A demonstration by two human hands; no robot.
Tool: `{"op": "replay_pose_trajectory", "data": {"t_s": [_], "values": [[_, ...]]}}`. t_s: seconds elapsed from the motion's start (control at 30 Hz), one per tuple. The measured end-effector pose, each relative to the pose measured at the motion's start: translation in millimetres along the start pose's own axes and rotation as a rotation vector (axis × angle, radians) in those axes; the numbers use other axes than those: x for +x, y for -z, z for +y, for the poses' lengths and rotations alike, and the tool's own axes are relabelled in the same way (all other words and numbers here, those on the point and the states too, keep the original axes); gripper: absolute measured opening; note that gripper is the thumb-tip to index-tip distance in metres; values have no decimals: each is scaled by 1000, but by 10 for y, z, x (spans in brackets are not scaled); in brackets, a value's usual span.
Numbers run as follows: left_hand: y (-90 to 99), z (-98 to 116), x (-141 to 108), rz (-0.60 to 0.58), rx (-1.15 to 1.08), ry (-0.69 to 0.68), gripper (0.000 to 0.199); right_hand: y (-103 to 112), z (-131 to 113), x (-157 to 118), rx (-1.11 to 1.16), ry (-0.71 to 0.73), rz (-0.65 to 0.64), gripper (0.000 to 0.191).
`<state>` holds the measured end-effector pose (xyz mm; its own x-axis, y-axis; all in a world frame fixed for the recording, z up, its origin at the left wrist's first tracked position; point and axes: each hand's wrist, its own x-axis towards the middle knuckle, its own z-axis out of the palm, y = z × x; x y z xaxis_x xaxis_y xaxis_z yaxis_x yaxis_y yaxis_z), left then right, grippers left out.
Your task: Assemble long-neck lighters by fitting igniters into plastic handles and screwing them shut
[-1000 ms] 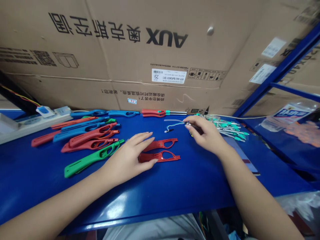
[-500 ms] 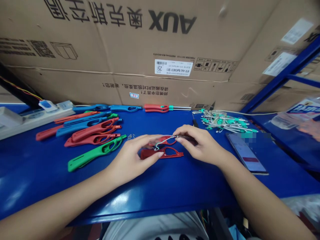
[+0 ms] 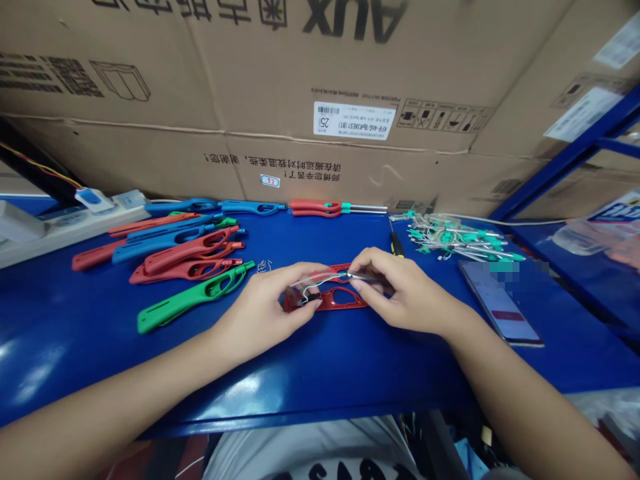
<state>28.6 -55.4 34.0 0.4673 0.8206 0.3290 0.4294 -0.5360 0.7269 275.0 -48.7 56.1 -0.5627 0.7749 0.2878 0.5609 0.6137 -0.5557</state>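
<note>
My right hand (image 3: 400, 288) — grip pinched on metal rod (image 3: 358, 275) | my left hand (image 3: 265, 300) — half-curled, hold unclear | front red shell (image 3: 328, 301) under wires (image 3: 306, 291), long axis left-right, left hand nearer

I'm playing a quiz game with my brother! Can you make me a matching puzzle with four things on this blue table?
Things:
1. wired part
2. phone
3. power strip
4. rod pile

Clues:
A. lies flat, screen up
B. has turquoise pieces and sits by the cardboard
C. pinched by the right hand
D. has a plug in it

Right pairs: 1-C, 2-A, 3-D, 4-B
</note>
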Motion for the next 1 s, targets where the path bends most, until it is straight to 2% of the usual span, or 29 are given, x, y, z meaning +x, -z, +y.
{"op": "replay_pose_trajectory", "data": {"t_s": [0.17,0.4,0.57,0.7,0.8,1.0], "values": [[-7,-20,-19,63,17,-6,47,98,54,13,-15,8,-70,7],[-2,8,-6,139,99,-87,25,215,128,31,0,28,-231,19],[-19,-20,19,120,113,-104,13,241,183,19,36,14,-312,23],[-51,-84,53,80,85,-86,11,246,202,-8,58,-78,-349,20],[-76,-126,71,43,43,-60,14,267,213,-22,68,-123,-385,12],[-108,-183,81,-36,100,-70,22,292,274,-26,12,-97,-407,6]]}}
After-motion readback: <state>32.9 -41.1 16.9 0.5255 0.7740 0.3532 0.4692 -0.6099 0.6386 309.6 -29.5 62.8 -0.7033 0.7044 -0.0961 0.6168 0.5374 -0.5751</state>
